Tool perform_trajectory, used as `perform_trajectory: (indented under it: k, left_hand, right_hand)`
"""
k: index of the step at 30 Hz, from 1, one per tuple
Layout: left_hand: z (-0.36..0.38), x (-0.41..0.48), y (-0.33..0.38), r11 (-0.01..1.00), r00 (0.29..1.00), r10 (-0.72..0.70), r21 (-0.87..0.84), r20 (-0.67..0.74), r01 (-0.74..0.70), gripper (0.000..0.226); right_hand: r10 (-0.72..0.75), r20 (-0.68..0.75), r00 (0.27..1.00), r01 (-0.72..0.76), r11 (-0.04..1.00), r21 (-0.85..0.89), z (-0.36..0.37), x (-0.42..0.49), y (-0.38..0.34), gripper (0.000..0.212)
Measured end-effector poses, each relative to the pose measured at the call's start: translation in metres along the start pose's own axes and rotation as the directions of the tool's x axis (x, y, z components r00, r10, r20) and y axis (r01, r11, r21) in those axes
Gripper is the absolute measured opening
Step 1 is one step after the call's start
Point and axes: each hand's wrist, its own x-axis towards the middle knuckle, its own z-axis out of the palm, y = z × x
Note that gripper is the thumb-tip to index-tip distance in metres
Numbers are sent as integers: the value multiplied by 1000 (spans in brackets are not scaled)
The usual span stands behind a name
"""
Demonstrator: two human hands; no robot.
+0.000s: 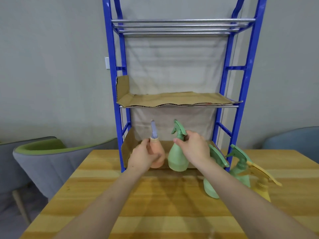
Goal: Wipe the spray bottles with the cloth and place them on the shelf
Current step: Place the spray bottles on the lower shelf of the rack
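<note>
Left grip point(144, 156): fingers wrapped round the orange spray bottle point(158, 163).
Right grip point(195, 147): clamped on the green spray bottle point(176, 158), at its neck.
Bottles: upright, side by side, at the blue shelf point(241, 94) bottom tier.

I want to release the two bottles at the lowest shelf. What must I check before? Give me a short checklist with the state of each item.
1. Left hand grips the orange bottle: ok.
2. Right hand grips the green bottle near its neck: ok.
3. Both held bottles are upright: ok.
4. Their bases rest on the cardboard liner of the lowest shelf: cannot tell.
5. Cloth at hand for wiping: not ok, none in view.
6. Second green bottle on the table is clear of the right forearm: cannot tell, it is very close.
</note>
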Motion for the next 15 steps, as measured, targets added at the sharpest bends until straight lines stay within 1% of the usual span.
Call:
perform_trajectory:
  k: [4,8,12,14,15]
  left_hand:
    - [8,28,-10,1000,1000,-18,23,10,18,78]
    - [16,53,-21,1000,999,-17,12,33,17,80]
    - [26,70,-31,999,994,-31,-20,105,33,84]
    - [31,72,-36,998,991,-42,-43,131,48,85]
    - [33,73,-37,996,990,-49,-62,135,58,86]
  right_hand:
    - [25,-6,1000,-25,1000,-9,25,28,7,27]
    - [32,-63,997,-35,999,-42,47,48,11,28]
    - [68,-67,995,-70,997,-26,66,60,20,28]
    - [91,-44,995,-93,995,-25,73,60,27,32]
    - [103,-26,994,-103,994,-22,76,59,31,38]
